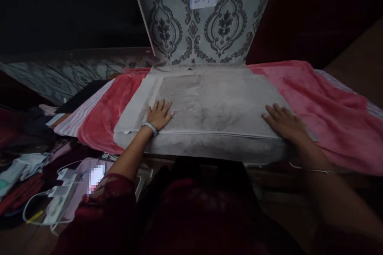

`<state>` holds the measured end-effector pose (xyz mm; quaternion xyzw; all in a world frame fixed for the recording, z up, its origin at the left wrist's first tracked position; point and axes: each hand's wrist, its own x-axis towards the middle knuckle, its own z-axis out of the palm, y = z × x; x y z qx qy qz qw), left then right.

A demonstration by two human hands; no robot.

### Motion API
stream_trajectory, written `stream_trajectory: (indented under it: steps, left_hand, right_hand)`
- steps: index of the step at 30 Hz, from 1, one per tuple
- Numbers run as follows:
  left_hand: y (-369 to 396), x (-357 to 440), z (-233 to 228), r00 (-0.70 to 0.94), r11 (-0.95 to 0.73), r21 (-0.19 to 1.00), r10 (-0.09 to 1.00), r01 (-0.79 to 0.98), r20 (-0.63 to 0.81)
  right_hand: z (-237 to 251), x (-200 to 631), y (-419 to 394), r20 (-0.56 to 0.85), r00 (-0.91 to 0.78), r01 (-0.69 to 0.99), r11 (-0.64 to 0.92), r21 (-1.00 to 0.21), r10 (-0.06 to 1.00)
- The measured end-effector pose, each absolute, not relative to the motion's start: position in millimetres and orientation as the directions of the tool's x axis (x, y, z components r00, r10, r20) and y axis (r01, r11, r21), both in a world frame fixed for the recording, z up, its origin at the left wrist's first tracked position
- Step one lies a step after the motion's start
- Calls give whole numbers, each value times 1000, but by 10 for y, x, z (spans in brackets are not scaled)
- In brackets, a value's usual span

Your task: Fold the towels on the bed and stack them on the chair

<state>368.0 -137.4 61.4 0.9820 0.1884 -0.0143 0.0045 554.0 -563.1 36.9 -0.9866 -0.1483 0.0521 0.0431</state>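
Head view: both grips (158,118) (283,122) lie palm-down on grey fabric (218,105).

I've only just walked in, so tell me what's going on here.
A person has both bare hands on a grey, plush, roughly rectangular fabric piece, which lies over a pinkish-red plush blanket. The left hand lies flat with fingers spread near its left side; the right hand rests at its right front corner. Neither hand is gripping anything.
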Motion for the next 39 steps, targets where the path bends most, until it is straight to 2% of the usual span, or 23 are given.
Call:
stream_trajectory:
  steps: [4,7,8,10,12,14,20,27,31,39]
  left_hand:
    - [-1307,3543,635,950,-949,35,311,312,-32]
    - [-1223,3289,622,963,-962,47,271,270,1]
    - [-1198,3185,610,967,-966,45,256,255,22]
    - [-1166,2976,580,976,-977,37,211,209,62]
    - [-1164,2806,550,982,-987,36,160,157,103]
    - [-1205,2715,519,978,-993,47,118,112,172]
    - [-1612,2963,423,935,-989,86,-82,-119,345]
    - [-1979,3345,436,849,-951,8,-271,-309,453]
    - [-1992,3361,428,821,-938,-7,-307,-347,481]
    - [-1960,3346,357,821,-931,24,-308,-363,480]
  right_hand:
    - [333,5421,-6068,-4,982,186,-972,-145,189]
    - [308,5257,-6034,190,968,196,-968,-154,165]
    - [290,5190,-5970,275,941,249,-956,-156,200]
    - [234,5056,-5818,393,842,449,-883,-134,369]
    - [158,4947,-5698,409,717,648,-756,-94,564]
    - [88,4885,-5645,395,638,740,-668,-76,661]
    - [84,4809,-5537,422,623,769,-615,-174,659]
    - [167,4706,-5143,475,553,832,-482,-273,685]
    - [137,4693,-5103,554,500,865,-422,-272,666]
    - [43,4708,-5107,637,420,906,-346,-246,646]
